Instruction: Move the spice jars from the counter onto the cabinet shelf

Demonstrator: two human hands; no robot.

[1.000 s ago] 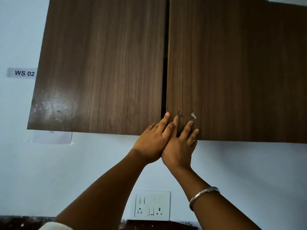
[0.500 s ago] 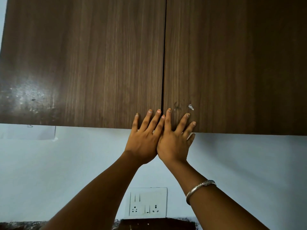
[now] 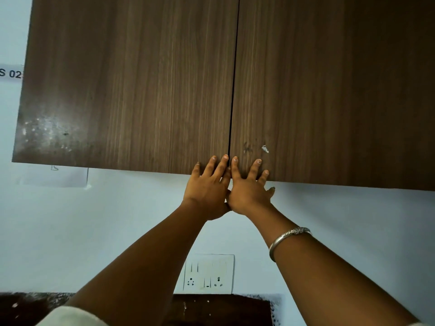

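Observation:
A wall cabinet with two dark wood-grain doors fills the upper view. Its left door (image 3: pixel 131 90) and right door (image 3: pixel 329 95) meet at a thin dark seam. My left hand (image 3: pixel 207 191) presses flat on the left door's bottom corner, fingers straight. My right hand (image 3: pixel 248 189) lies flat beside it on the right door's bottom corner, fingers spread. The two hands touch at the seam. No spice jars and no shelf are in view; the doors hide the inside.
A pale wall runs below the cabinet, with a white socket plate (image 3: pixel 209 274) between my forearms. A dark counter edge (image 3: pixel 223 309) shows at the bottom. A paper label (image 3: pixel 10 73) sticks to the wall at left.
The gap between the doors narrowed from a wide dark slit to a thin seam. Both hands went from partly curled at the edges to flat on the doors.

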